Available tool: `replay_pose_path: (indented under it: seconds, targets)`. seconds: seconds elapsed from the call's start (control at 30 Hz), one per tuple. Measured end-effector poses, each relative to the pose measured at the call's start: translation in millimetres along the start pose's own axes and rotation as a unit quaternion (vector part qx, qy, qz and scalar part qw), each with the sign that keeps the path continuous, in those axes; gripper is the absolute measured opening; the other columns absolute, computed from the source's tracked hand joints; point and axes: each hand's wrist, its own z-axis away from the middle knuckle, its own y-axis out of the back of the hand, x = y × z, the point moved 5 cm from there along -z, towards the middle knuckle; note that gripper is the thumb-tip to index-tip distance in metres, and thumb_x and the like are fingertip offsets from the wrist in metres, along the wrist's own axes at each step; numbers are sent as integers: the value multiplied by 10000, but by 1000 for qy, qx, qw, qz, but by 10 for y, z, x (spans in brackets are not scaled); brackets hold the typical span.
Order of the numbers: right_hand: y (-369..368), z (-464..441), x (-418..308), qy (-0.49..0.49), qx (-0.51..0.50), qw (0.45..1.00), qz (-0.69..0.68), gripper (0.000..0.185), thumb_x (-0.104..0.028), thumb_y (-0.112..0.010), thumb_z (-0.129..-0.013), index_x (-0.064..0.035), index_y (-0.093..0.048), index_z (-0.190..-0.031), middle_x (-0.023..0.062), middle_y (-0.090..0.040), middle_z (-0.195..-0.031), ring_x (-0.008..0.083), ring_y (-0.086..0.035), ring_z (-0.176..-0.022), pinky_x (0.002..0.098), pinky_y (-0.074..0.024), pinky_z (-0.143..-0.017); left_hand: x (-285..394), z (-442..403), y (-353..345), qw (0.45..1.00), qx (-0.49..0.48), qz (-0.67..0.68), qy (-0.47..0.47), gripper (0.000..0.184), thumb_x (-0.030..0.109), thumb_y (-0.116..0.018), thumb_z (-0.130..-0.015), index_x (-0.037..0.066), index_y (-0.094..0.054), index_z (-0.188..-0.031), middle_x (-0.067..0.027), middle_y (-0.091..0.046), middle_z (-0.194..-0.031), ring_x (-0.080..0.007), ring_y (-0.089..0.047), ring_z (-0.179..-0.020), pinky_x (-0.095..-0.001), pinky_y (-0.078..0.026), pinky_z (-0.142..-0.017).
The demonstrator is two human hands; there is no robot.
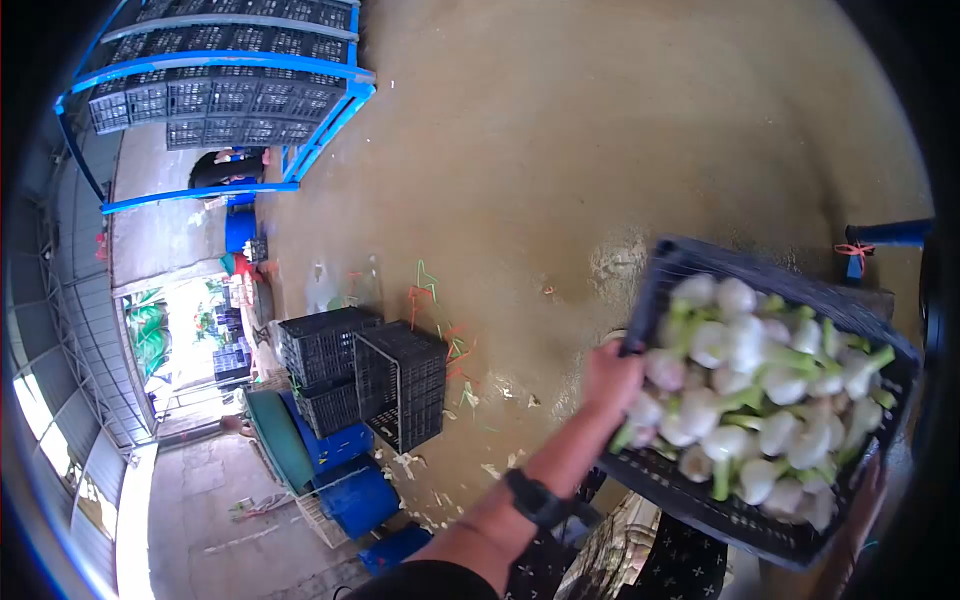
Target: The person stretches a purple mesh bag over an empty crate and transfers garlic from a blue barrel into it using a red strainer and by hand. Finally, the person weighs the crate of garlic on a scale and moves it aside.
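Note:
I carry a black plastic crate [690,258] at the right of the view. White bulbs with short green stems [745,345], which look like fresh garlic, fill it. My left hand [612,378] is wrapped round the crate's near-left end; a dark watch [537,498] is on that wrist. At the opposite lower-right side, my right hand [868,500] is against the crate wall. Its fingers are mostly hidden by the crate and the dark image edge, though the crate is supported between both hands.
Black crates [400,385] stand on the wet floor at left, beside blue barrels [355,495] and a green round tub [278,440]. A blue metal rack [215,62] holds many stacked crates at upper left. Scraps and coloured ties [425,285] litter the floor. A blue post [888,234] stands right.

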Motion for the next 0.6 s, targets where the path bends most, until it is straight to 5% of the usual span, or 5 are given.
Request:
replay_pose_path:
  seconds: [0.1, 0.2, 0.37, 0.57, 0.6]
  targets:
    - [-1283, 288, -1069, -95, -58, 989, -94, 331, -225, -490, -941, -18, -527, -1196, 13, -563, -1033, 108, -515, -899, 240, -414, -770, -53, -556, 926, 990, 72, -123, -13, 346, 285, -528, -759, -45, -627, -791, -170, -618, -675, -254, -614, -677, -409, -471, -637]
    - [-2475, 72, -1720, -13, -39, 999, 14, 203, -196, -531, -847, -5, -586, -889, -10, -505, -671, 79, -440, -620, 278, -359, -537, 10, -1048, 1439, 978, 68, 172, 91, 436, 404, -556, -813, -27, -621, -845, -93, -589, -722, -185, -549, -678, -378, -451, -624]
    - [-4152, -513, -1778, 24, -57, 996, 58, 316, -253, -581, -781, 47, -592, -879, 141, -623, -709, 226, -597, -663, 364, -461, -646, -482, -2578, 1983, 977, 148, 134, 77, 676, 660, -511, -786, 1, -638, -864, -62, -590, -748, -179, -536, -646, -336, -451, -611]
    - [-4583, -721, -1956, -11, -105, 989, 106, 335, -339, -567, -839, -17, -630, -906, 81, -655, -784, 191, -612, -693, 337, -469, -668, -633, -3070, 1993, 974, 114, 89, 175, 772, 654, -492, -798, -69, -613, -1039, -111, -617, -887, -230, -567, -789, -377, -453, -733]
    - [-4586, -647, -1939, -88, -138, 981, -108, 381, -397, -532, -867, -40, -626, -958, 69, -657, -860, 182, -610, -738, 324, -471, -698, -590, -3001, 2004, 976, 110, 109, 154, 732, 620, -487, -820, -60, -610, -1063, -120, -623, -946, -239, -574, -841, -378, -449, -770]
